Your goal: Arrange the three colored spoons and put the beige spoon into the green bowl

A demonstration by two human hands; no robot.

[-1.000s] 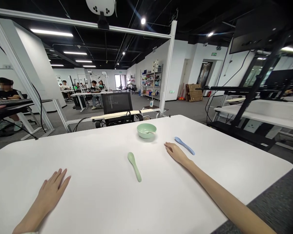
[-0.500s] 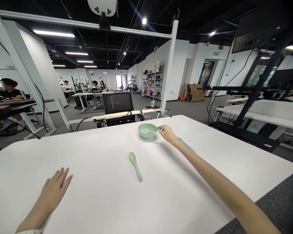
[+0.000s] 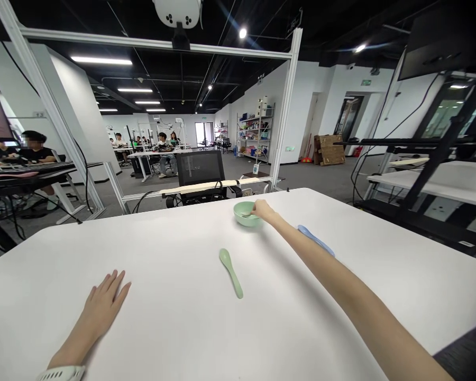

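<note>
Near the far edge of the table, a light green bowl [image 3: 241, 220] stands upright. A pale spoon [image 3: 246, 214] lies partly inside it, its handle end hidden by my fingers. My right hand [image 3: 264, 210] reaches over the bowl's right rim, its fingers pinched on that spoon. A green spoon [image 3: 230, 272] rests on the tabletop in front of the bowl. To the right, a blue spoon [image 3: 315, 239] lies beside my right forearm, which covers a little of it. My left hand [image 3: 105, 304] lies flat at the left with fingers spread, holding nothing.
The white table [image 3: 174, 264] has its far edge just behind the bowl. Beyond it are a metal frame [image 3: 287, 111] and a black chair [image 3: 201, 168]. Black stand equipment [image 3: 424, 174] is at the right. Several people sit at desks in the background.
My right hand has shifted from beside the bowl's right rim to over it, closing on the spoon. The camera view has turned slightly left. My left hand stays flat on the table.
</note>
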